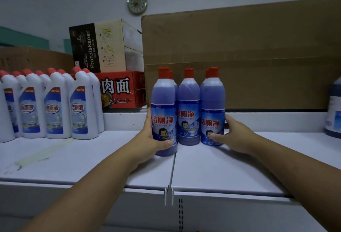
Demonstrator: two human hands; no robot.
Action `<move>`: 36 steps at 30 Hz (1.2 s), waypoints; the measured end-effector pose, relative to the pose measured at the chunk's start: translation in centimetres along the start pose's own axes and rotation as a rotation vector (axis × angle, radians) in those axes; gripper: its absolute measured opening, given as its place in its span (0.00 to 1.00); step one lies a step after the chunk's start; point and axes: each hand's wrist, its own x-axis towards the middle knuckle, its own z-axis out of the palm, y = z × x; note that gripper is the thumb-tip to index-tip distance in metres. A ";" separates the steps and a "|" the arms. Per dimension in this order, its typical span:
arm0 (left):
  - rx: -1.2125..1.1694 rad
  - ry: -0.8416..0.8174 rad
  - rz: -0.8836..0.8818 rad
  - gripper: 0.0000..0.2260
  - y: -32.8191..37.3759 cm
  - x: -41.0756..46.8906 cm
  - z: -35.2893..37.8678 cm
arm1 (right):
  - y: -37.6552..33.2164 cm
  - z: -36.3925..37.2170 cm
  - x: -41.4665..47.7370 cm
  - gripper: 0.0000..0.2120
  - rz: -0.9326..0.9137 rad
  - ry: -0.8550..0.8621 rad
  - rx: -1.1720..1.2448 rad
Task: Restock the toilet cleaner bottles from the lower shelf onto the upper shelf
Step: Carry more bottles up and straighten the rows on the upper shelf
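5 translucent purple toilet cleaner bottles with red caps [188, 106] stand in a tight cluster on the white metal upper shelf [221, 167], just in front of a large brown cardboard box [239, 56]. 3 are in front; 2 more show only as caps and shoulders behind.

The risk here, as a judgement: the bottles are tall and narrow, and the front-left one sits close to the seam between 2 shelf panels. An uneven push from either side could tip one into its neighbours and topple the group.

The left hand [150, 139] curls around the front-left bottle, fingers [148, 119] behind it and thumb across the label, closed on it. The right hand [234, 134] cups the front-right bottle, thumb on the label, fingers wrapped round the far side.

White toilet cleaner bottles with red caps [55, 110] stand in rows well to the left.
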 end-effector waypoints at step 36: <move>0.219 -0.124 -0.666 0.25 -26.5 -15.6 18.4 | 21.3 18.4 -21.9 0.29 0.885 -0.316 0.153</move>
